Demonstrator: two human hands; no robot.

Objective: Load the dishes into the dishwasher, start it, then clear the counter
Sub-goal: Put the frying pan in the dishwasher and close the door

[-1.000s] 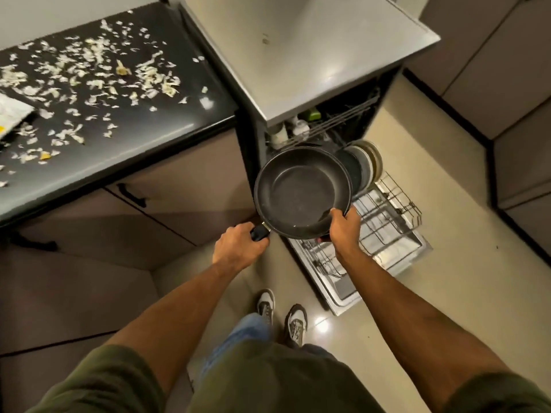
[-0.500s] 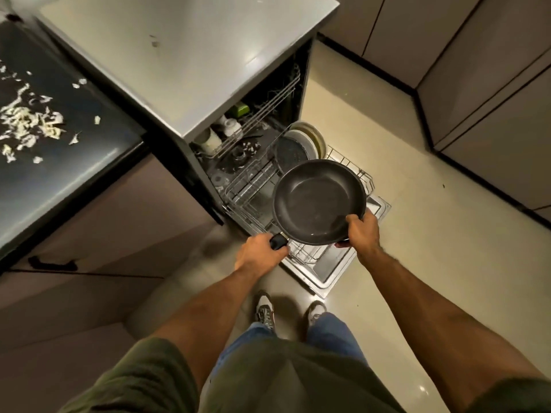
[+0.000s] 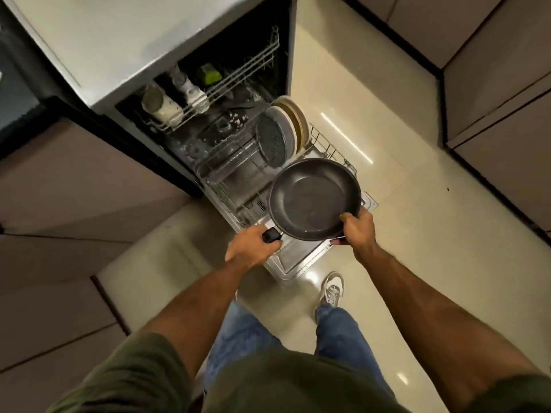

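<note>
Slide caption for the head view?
Left hand on the handle, right hand on the rim: frying pan held over the pulled-out dishwasher rack, near upright plates.

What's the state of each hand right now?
left hand: closed on the pan, fingers round its handle.
right hand: closed, gripping the pan's near rim.

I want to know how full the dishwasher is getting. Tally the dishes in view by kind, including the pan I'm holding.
Frying pan, held over the lower rack: 1
Plates standing in it: 3, back ones partly hidden
White cups in the upper rack: 2
Green item, same rack: 1
Total: 7
</note>
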